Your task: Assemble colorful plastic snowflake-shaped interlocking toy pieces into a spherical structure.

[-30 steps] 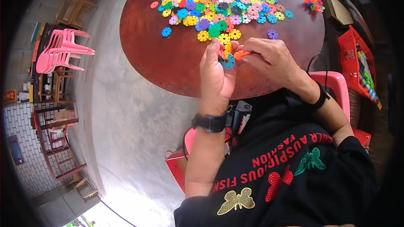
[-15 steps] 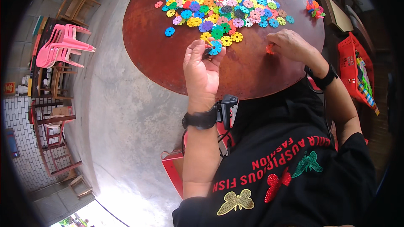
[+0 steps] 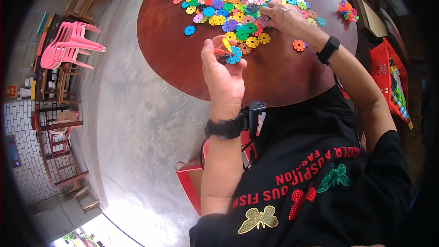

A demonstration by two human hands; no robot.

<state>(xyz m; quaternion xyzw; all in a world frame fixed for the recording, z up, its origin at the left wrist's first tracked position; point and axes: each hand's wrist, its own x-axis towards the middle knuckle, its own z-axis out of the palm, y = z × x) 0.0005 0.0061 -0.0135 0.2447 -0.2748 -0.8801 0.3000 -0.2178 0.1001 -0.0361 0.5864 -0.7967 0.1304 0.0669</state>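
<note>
Held up over the near edge of the round table, my left hand grips a small cluster of joined notched flower discs. A blue disc faces up; a yellow one stands on edge, with red and dark pieces behind it. My right hand reaches to the near right of a big pile of colourful flower discs. Its fingers are bent together down among the discs, and what they pinch is hidden. An orange disc lies below that hand, with a purple piece against it.
A finished-looking ball of joined discs sits at the table's right edge. Beyond it hangs a red plastic basket with colourful items. Pink plastic chairs and wooden stools stand at the left on the concrete floor.
My right hand has let go of the orange disc near the table's front and moved away and left to the pile. My left hand still holds the cluster, its fingers slightly looser.
</note>
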